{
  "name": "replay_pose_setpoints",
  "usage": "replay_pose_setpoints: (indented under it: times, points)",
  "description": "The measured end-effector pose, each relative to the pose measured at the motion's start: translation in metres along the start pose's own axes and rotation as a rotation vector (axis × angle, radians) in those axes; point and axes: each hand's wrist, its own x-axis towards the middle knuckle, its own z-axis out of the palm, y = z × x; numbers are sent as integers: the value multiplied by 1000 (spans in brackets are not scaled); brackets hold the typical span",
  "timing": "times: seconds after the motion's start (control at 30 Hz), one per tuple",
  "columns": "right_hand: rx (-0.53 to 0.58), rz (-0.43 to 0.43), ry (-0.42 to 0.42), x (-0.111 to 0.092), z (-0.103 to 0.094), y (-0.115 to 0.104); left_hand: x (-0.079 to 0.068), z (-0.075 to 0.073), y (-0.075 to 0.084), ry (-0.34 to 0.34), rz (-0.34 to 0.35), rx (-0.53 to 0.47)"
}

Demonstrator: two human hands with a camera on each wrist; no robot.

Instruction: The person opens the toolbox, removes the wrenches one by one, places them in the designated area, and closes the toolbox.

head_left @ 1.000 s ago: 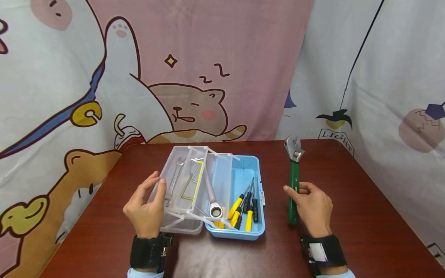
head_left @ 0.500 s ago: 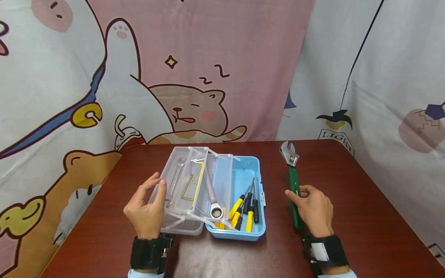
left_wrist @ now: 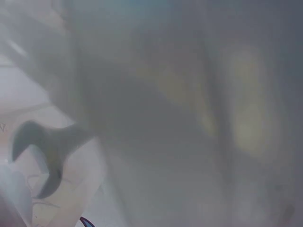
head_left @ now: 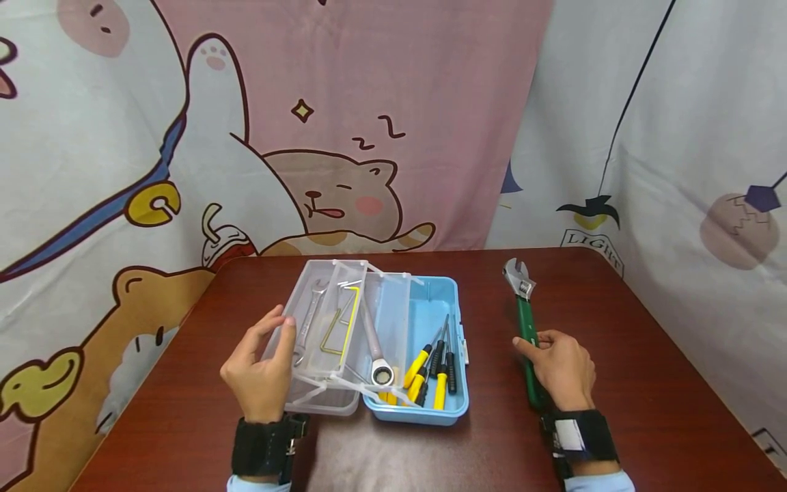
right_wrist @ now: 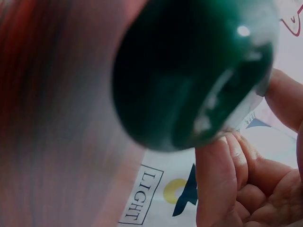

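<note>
My right hand (head_left: 562, 365) holds an adjustable wrench (head_left: 525, 321) by its green handle, thumb on one side and fingers on the other, steel head pointing away. Its rounded green handle end (right_wrist: 189, 75) fills the upper middle of the right wrist view. At the left, my left hand (head_left: 261, 362) has thumb and fingers around the left edge of a clear plastic tray (head_left: 295, 307) of the toolbox. In this tray lie a combination wrench (head_left: 310, 321) and hex keys (head_left: 332, 335). The left wrist view is blurred by plastic, with an open wrench end (left_wrist: 40, 151) showing.
The light blue toolbox base (head_left: 455, 294) stands at the table's centre, holding several yellow and black screwdrivers (head_left: 439, 376). A ratchet wrench (head_left: 376, 348) lies in the clear trays. Brown table (head_left: 645, 383) surrounds it, with a printed curtain (head_left: 461, 102) behind.
My right hand has shifted slightly right with the adjustable wrench, whose head first tipped left, then came back right and sits lower than before. My left hand and the toolbox stay nearly still.
</note>
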Motion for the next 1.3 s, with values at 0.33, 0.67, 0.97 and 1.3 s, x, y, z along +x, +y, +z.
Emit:
replay_pose_setpoints:
  times: [0.33,0.67,0.97,1.3]
  points:
    - [-40,53,-24,5,-3,9,0,0,1,-6,-3,-11]
    - [-34,92,-58,8,-6,14,0,0,5,-13,-2,2]
    - [-50,130,-104,8,-14,21,0,-1,7,-16,-5,-6]
    - [-86,126,-115,8,-24,16,0,-2,5,-16,-10,-4]
